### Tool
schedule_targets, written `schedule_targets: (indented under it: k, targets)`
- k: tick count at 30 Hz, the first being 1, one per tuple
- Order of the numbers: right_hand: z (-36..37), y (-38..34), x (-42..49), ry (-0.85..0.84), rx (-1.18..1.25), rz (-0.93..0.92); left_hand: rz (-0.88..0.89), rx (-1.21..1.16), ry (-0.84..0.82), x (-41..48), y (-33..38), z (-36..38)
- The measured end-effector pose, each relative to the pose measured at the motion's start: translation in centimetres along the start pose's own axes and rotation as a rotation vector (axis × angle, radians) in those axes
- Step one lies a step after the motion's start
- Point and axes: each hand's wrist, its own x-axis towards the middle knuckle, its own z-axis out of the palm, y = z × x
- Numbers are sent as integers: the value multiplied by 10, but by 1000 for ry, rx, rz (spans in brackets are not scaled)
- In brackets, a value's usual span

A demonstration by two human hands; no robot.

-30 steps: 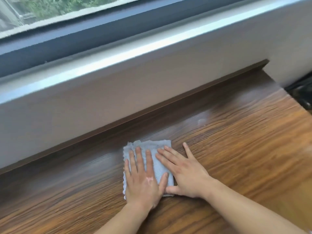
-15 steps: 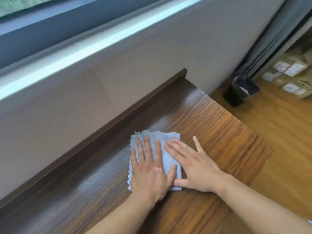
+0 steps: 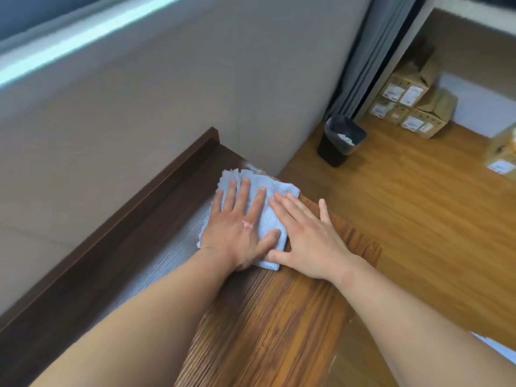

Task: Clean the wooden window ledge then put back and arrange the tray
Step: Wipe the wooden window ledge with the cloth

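A folded light blue cloth (image 3: 268,191) lies flat on the wooden window ledge (image 3: 268,317), close to the ledge's right end. My left hand (image 3: 237,227) presses on the cloth with straight fingers spread. My right hand (image 3: 307,236) lies flat beside it, fingertips on the cloth's right part and palm on the bare wood. A dark wooden strip (image 3: 125,213) runs along the ledge's back against the wall. No tray is in view.
Beyond the ledge's right end the wooden floor (image 3: 418,219) drops away. A black waste bin (image 3: 339,141) stands by the wall near a grey curtain (image 3: 371,51). Several cardboard boxes (image 3: 413,104) are stacked further back.
Both hands have slid the cloth to the right along the ledge, up to its right end. The view has swung right, so the floor, bin and boxes now show.
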Motion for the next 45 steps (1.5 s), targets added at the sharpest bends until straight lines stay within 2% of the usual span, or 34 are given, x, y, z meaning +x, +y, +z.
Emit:
schedule_targets:
  k: [14,23,30,37,45]
  targets:
    - [11,53,-95,92,34,270,278,44,-37,11,98,11]
    - [28,34,-149,80,38,368,370,73,-64,-26,120,24]
    - [60,-20,-193,68,36,379,385,74,-91,-96,103,34]
    - [96,-109,-237,69,74,337,365,64,-104,-195,58,47]
    - [157,-216,-293,61,12,248,276,35,-79,-332,1,71]
